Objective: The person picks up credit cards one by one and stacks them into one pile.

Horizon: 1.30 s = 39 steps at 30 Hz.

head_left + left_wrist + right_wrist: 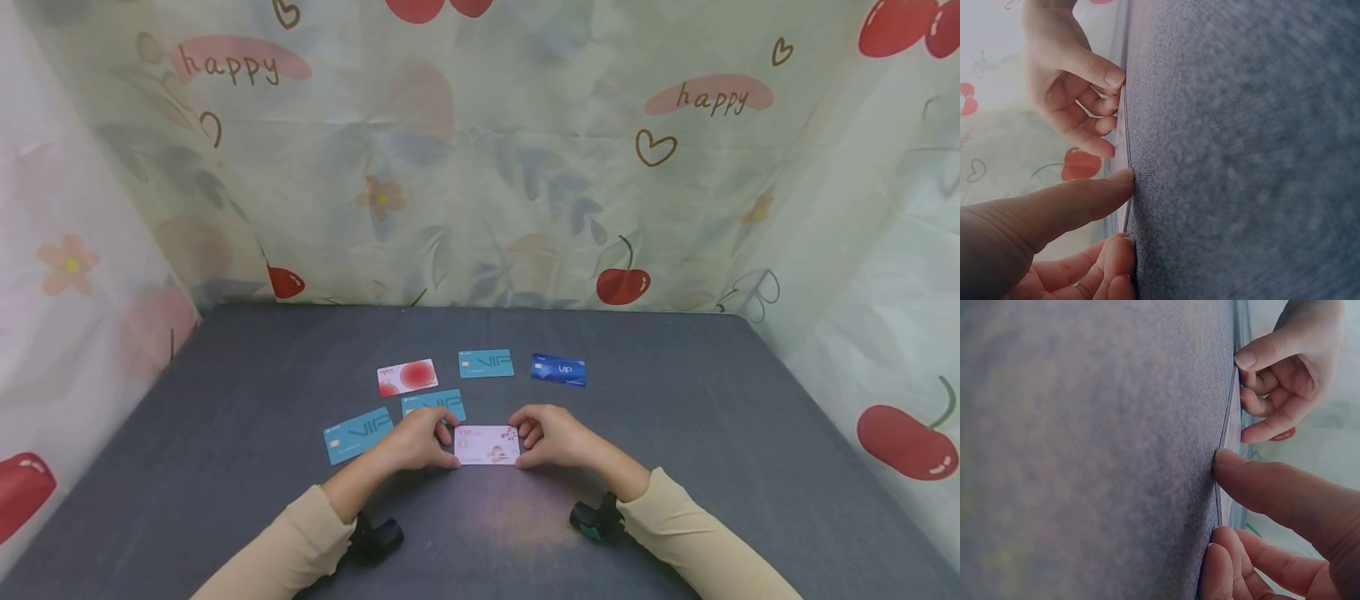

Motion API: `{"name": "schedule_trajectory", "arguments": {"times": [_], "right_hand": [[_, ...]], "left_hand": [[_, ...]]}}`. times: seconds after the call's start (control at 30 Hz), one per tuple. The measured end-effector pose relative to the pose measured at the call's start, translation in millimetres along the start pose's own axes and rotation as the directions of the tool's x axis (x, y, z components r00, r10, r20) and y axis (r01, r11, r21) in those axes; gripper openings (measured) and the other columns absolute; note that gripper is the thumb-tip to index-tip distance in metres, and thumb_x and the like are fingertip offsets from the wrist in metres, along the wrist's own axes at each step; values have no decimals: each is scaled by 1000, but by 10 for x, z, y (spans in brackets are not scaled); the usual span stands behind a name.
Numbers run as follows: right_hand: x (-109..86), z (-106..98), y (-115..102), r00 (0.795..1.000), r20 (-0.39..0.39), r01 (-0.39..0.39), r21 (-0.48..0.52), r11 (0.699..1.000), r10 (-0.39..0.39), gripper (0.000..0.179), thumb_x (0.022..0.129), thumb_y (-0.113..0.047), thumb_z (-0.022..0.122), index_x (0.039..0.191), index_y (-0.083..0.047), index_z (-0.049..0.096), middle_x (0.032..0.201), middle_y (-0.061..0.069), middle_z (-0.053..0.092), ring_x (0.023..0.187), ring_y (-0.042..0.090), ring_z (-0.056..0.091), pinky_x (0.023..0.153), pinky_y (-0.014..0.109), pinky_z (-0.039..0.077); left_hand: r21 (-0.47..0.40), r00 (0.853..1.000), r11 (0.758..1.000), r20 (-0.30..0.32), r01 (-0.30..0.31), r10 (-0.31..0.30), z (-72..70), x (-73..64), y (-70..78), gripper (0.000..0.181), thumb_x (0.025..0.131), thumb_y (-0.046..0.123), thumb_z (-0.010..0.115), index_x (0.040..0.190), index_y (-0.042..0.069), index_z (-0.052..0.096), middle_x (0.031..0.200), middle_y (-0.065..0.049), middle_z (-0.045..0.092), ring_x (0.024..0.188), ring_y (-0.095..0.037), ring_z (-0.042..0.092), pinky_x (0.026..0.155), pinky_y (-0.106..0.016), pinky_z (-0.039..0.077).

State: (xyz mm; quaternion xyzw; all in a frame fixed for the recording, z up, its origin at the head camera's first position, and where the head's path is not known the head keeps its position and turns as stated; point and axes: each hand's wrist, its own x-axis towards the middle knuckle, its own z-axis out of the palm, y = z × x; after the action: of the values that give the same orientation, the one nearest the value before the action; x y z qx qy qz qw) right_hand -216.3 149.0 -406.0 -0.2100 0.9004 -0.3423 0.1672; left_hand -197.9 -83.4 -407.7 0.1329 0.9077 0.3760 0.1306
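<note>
A pale pink VIP card (487, 445) with a small floral print lies between my two hands, low at the dark table top. At its left end my left hand (417, 440) grips it, thumb at the near corner and index finger at the far one. My right hand (553, 437) mirrors this on the right end, its other fingers curled. Seen edge-on in the left wrist view, the card shows as a thin line beside the thumb (1094, 197). In the right wrist view its pink face (1227, 487) appears behind the thumb.
Beyond the hands lie a red-and-white card (407, 377), a teal VIP card (486, 363) and a dark blue VIP card (558, 370). Two more teal cards are near my left hand, one (433, 402) partly covered by it, the other (358, 435) further left. Printed curtains surround the table (675, 400).
</note>
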Motion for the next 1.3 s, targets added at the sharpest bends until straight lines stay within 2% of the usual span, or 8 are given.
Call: {"name": "schedule_trajectory", "arguments": {"times": [0.7, 1.3], "right_hand": [[9, -13, 36, 999, 12, 41, -8, 999, -41, 49, 69, -12, 81, 111, 2, 60, 89, 7, 58, 74, 11, 54, 65, 18, 46], [-8, -51, 28, 998, 8, 61, -3, 998, -61, 45, 72, -15, 78, 110, 0, 60, 91, 9, 60, 76, 11, 56, 68, 20, 49]], "left_hand": [[-11, 1000, 1000, 15, 13, -13, -28, -26, 42, 50, 70, 10, 80, 114, 2, 60, 80, -5, 57, 67, -14, 50, 56, -22, 43], [13, 1000, 1000, 7, -23, 23, -67, 4, 36, 50, 69, 12, 81, 113, 2, 60, 81, -5, 59, 67, -13, 49, 57, -23, 41]]}}
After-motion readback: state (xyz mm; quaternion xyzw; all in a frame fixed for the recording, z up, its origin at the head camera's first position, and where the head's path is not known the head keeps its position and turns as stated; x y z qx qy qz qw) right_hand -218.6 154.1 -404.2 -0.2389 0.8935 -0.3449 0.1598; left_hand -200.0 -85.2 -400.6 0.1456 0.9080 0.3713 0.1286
